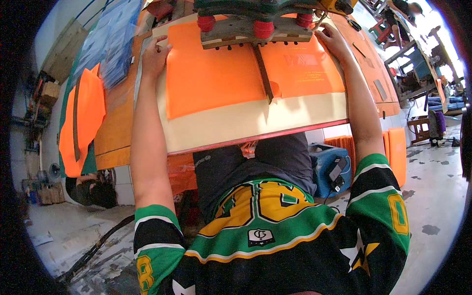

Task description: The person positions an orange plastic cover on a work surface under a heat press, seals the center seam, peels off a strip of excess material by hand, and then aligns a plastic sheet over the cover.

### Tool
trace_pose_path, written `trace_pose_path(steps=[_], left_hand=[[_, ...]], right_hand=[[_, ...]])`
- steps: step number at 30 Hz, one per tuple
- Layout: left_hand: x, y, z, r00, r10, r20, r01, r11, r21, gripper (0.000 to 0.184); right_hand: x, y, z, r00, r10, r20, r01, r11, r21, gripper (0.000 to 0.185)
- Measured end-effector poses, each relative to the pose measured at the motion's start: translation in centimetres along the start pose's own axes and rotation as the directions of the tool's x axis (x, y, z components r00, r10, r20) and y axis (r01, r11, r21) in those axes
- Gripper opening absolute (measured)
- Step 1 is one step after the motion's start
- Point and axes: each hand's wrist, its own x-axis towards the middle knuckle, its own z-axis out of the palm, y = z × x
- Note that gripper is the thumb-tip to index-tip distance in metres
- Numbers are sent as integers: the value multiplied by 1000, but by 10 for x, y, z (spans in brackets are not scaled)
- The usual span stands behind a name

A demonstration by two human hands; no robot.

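Observation:
An orange sheet (216,78) lies on a cream-coloured board (216,130) in front of me, with small printed lettering on its right part. My left hand (155,55) rests at the sheet's upper left edge, thumb and fingers apart. At the upper right edge is my right hand (333,43), its fingers stretched toward the sheet and partly hard to see. Over the sheet's far part stands a machine head (255,32) with red round parts. A narrow dark strip (262,73) runs from it toward me across the sheet.
At the left, more orange sheets (93,113) lie under a dark bar, near blue plastic-wrapped material (110,44). Stacked orange pieces (396,152) and a blue container (327,169) stand below the table on the right. Another person (397,22) is at the far right.

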Motion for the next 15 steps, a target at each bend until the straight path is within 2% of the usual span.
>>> trace_pose_path(steps=[11,15], left_hand=[[9,-19,6,996,47,-70,-40,994,98,36],[7,-12,6,998,-8,-65,16,993,119,35]], right_hand=[[3,3,-3,1000,18,8,-17,999,-48,44],[5,8,-3,1000,7,-4,-8,998,-67,43]])
